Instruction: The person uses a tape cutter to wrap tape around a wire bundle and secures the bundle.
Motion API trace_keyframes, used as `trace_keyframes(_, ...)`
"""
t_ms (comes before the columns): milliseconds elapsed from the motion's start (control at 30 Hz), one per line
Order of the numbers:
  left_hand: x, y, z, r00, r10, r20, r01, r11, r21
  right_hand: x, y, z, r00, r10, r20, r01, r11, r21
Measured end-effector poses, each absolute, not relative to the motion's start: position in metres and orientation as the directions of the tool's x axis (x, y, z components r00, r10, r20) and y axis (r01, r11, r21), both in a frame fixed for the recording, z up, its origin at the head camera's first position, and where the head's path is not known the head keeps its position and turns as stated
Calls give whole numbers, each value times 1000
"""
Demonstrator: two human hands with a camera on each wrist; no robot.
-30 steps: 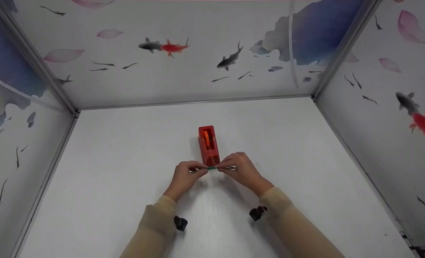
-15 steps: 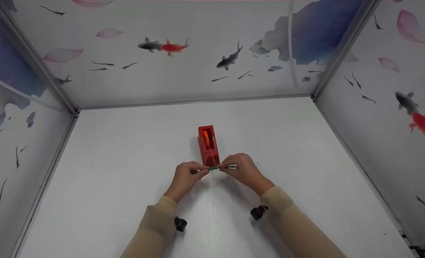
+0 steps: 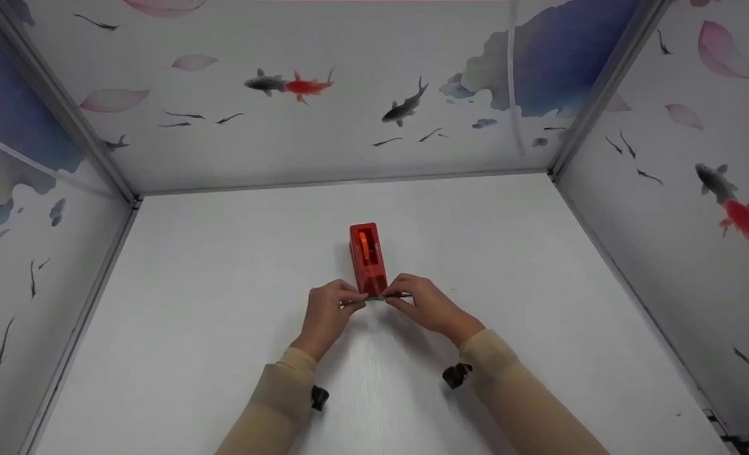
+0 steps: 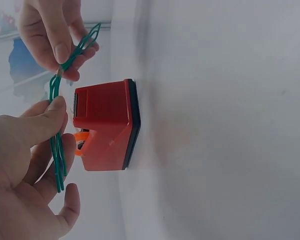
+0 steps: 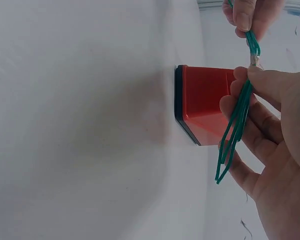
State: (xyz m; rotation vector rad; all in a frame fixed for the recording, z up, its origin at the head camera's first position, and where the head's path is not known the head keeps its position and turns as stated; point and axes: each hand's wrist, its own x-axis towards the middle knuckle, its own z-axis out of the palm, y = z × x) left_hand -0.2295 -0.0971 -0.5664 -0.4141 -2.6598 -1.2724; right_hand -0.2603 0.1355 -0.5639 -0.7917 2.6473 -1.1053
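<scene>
Head view: white table (image 3: pixel 191 303) reaches out on both sides, its back edge well beyond the red tape dispenser (image 3: pixel 368 262). The green wire bundle (image 5: pixel 240 113) runs left to right, just before the dispenser's near end. Left hand (image 3: pixel 325 313) and right hand (image 3: pixel 431 308) pinch opposite halves between thumb and fingers.
</scene>
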Motion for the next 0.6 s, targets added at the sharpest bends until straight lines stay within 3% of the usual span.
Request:
trace_keyframes(200,-230,-94,-563,-921,196,336,374,684,626,-259,135,-561,-856,-514,57,-409,604,-684)
trace_keyframes(600,-225,-93,-564,-928,196,317,340,791,509,-253,132,-553,-836,-544,69,-491,686,-537)
